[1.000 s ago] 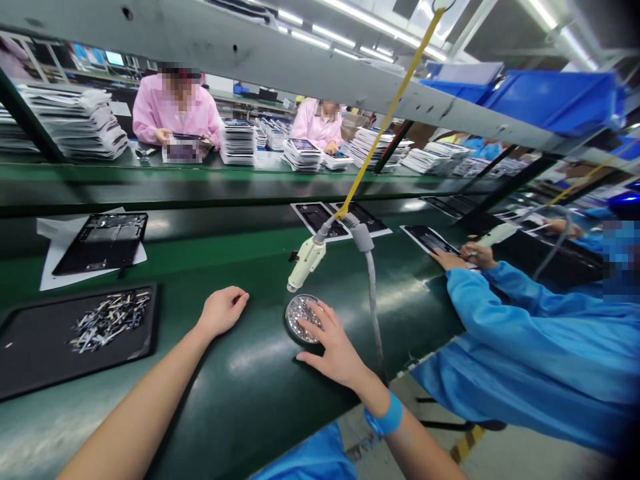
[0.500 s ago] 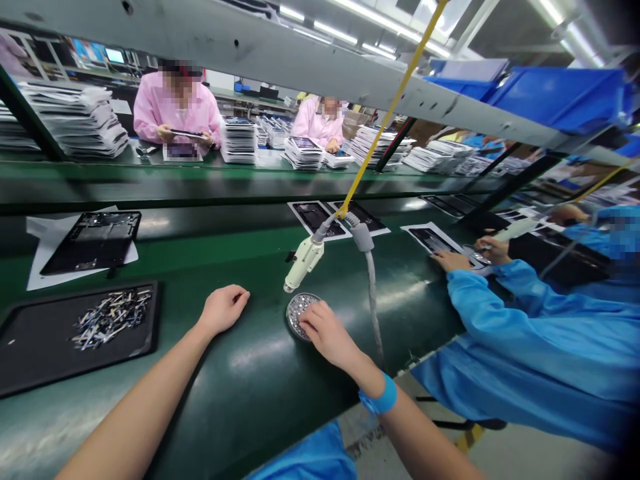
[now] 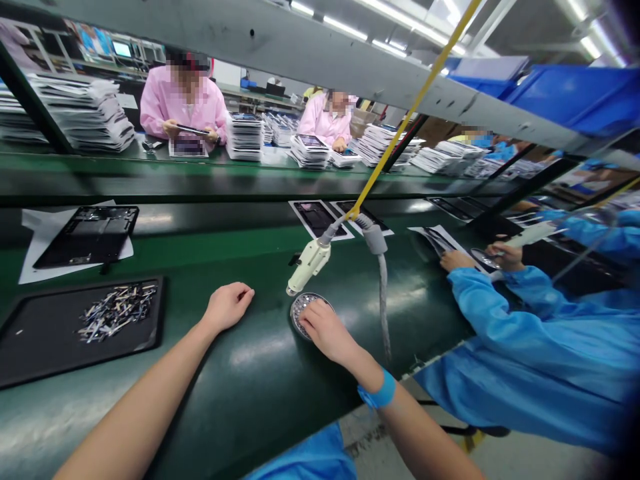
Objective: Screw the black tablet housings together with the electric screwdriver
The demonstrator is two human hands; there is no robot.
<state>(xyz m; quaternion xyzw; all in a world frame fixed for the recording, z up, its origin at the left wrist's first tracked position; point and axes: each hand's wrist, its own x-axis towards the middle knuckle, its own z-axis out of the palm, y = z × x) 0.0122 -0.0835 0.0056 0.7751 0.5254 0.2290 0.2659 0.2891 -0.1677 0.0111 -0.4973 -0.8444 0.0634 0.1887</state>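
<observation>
My left hand (image 3: 229, 307) rests on the green bench (image 3: 235, 400) with its fingers curled closed; what they hold, if anything, is hidden. Over the round metal dish (image 3: 299, 311), which has a pattern of small holes or pits, my right hand (image 3: 327, 331) bends down with its fingertips pinched together on its surface. Anything between those fingertips is too small to make out. Just above the dish hangs a pale electric screwdriver (image 3: 309, 265) on a yellow strap (image 3: 395, 137), its tip pointing down and left. A blue band circles my right wrist.
At left lies a black tray (image 3: 45, 350) with a heap of small metal strips (image 3: 117, 312). Behind it a dark tablet housing (image 3: 90, 235) sits on white paper. A grey cable (image 3: 383, 300) droops right of the screwdriver. A co-worker's blue sleeve (image 3: 495, 317) is at right.
The view has shifted slightly. My hands keep nearly the same places, the right one still at the dish. The co-worker at right has tilted up the sheet or panel in front of them.
</observation>
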